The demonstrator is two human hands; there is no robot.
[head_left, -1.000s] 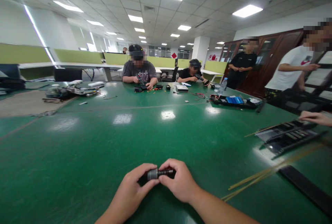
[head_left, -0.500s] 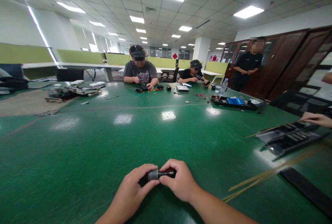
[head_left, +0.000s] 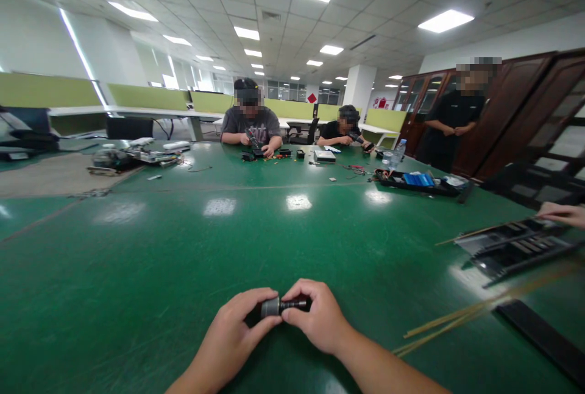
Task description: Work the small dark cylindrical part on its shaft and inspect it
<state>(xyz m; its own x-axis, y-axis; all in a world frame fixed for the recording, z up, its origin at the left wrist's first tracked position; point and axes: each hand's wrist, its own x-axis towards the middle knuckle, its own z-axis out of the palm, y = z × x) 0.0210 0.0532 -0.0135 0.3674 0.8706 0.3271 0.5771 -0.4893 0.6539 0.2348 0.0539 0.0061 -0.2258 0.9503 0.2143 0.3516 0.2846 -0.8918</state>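
A small grey cylinder with a thin, stepped dark shaft (head_left: 270, 307), much like a motor rotor, lies sideways between my two hands just over the table's near part. My left hand (head_left: 232, 336) has its thumb and fingers closed round the cylinder's thick left end. On the other side, my right hand (head_left: 321, 316) is curled with thumb and forefinger pinching where the shaft meets the cylinder. The shaft's tip points right into the right palm, and the left end is partly hidden by my left fingers.
Green table (head_left: 228, 235) spreads ahead. On the right lie thin yellow rods (head_left: 452, 318), a black bar (head_left: 543, 336) and black frames (head_left: 516, 248) touched by another person's hand (head_left: 564, 214). A black tray (head_left: 411, 181) and bottle (head_left: 398, 153) stand farther off. Two co-workers sit opposite; one person stands.
My hands keep nearly the same hold on the cylinder. The view has shifted slightly, and the standing person appears farther right.
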